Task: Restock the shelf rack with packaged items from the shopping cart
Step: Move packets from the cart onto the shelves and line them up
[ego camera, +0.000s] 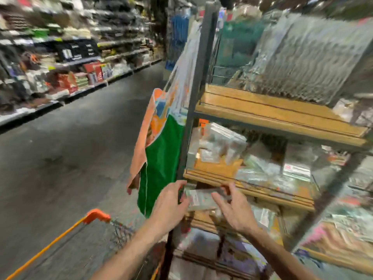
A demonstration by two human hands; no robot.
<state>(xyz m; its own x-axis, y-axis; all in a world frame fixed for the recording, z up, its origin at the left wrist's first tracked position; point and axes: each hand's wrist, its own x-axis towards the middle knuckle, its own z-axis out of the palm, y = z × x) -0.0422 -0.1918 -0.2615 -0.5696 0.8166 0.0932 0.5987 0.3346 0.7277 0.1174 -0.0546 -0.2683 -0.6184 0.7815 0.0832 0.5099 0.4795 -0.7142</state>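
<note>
The picture is motion-blurred. A flat clear-wrapped packet (201, 200) sits between both my hands, just in front of the shelf rack (252, 190) and below its middle wooden board. My left hand (171, 203) grips the packet's left end beside the rack's dark corner post (189, 122). My right hand (234, 207) pinches its right end with thumb and fingers. The shopping cart (96, 216), with an orange handle and wire basket, stands at the lower left below my left forearm.
Wooden shelves above and below hold several clear packets (262, 166). A green and orange bag (159, 150) hangs on the post's left side. The grey aisle floor (70, 148) stretches left toward stocked shelving (60, 63).
</note>
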